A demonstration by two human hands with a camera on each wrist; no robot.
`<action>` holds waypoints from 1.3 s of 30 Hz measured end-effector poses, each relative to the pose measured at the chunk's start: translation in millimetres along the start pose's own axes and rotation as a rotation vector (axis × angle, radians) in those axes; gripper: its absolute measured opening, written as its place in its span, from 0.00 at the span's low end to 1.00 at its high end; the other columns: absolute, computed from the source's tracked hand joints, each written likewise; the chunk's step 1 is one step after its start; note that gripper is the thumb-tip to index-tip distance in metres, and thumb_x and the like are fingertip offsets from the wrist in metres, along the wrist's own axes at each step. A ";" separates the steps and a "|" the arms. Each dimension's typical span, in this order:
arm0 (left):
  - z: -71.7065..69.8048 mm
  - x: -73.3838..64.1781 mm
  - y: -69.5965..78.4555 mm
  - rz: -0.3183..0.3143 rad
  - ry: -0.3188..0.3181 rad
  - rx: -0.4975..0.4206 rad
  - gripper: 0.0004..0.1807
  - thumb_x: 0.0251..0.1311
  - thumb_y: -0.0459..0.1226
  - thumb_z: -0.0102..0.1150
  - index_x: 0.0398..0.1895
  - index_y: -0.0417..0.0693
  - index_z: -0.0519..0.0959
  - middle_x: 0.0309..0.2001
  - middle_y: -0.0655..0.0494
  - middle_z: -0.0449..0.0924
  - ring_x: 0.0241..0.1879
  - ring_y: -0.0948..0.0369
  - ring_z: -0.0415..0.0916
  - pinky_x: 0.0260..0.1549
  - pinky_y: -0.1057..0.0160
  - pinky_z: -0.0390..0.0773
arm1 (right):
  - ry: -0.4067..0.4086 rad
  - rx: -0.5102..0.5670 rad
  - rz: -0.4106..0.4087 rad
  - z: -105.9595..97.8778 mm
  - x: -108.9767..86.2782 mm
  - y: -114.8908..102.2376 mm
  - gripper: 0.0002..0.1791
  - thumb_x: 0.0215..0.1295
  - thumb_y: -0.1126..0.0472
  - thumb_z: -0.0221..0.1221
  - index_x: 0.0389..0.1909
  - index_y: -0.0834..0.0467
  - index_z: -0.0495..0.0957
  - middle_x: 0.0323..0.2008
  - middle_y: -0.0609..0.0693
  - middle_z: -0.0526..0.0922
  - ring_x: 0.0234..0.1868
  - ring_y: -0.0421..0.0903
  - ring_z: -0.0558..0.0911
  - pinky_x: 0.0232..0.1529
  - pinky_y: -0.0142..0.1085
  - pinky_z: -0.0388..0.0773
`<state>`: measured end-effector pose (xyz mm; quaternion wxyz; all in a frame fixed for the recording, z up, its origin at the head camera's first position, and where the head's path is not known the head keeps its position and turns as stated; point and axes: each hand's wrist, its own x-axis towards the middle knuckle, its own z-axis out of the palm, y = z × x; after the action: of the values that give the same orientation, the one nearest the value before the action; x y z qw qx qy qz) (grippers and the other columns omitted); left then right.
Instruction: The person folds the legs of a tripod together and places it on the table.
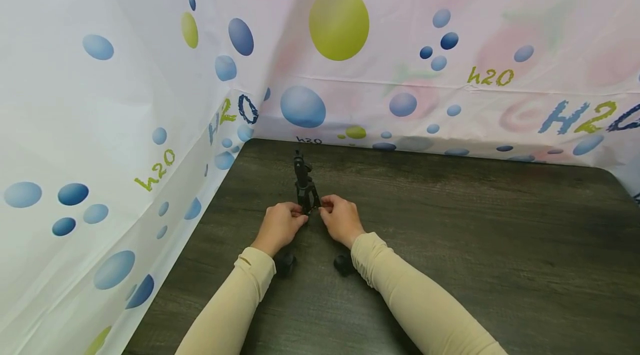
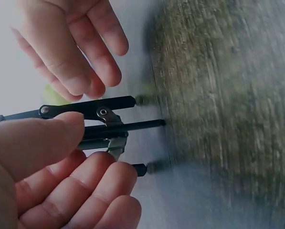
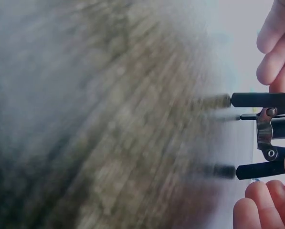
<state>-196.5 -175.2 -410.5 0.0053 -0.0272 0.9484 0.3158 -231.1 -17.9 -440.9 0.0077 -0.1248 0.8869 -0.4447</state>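
A small black tripod (image 1: 303, 174) stands upright toward the back left of the table, its legs only slightly spread. From its left side my left hand (image 1: 280, 226) pinches a leg low down between thumb and fingers. My right hand (image 1: 342, 219) faces it on the other side, thumb and fingertips at the right leg. Close up in the left wrist view, a metal bracket (image 2: 115, 147) links the dark legs near their feet. The right wrist view shows a leg (image 3: 259, 170) passing by my right thumb, with curled fingers below.
The tripod and hands are over a dark wood-grain table (image 1: 450, 233). A white printed sheet with blue and green dots (image 1: 339, 23) rises behind the table and along its left side. Dark round pieces (image 1: 285, 263) show at both wrists.
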 end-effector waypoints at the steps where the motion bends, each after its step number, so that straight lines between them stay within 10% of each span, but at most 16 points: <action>1: -0.1 0.1 0.4 0.001 0.005 -0.003 0.12 0.64 0.37 0.67 0.45 0.38 0.85 0.40 0.50 0.87 0.39 0.55 0.84 0.39 0.55 0.82 | -0.003 0.001 -0.001 0.4 0.4 -0.1 0.14 0.70 0.63 0.61 0.53 0.63 0.81 0.41 0.54 0.87 0.44 0.49 0.86 0.44 0.42 0.82; 39: -56.5 2.3 64.6 0.215 0.423 -0.115 0.20 0.63 0.43 0.69 0.47 0.33 0.83 0.38 0.43 0.87 0.39 0.53 0.85 0.37 0.55 0.84 | 0.017 -0.036 -0.037 2.0 8.2 -5.3 0.13 0.70 0.60 0.63 0.50 0.63 0.83 0.37 0.51 0.86 0.38 0.49 0.84 0.43 0.44 0.80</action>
<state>-202.0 -157.6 -326.7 -0.2285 0.0080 0.9063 0.3554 -237.7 -24.4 -437.1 -0.0104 -0.1374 0.8924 -0.4297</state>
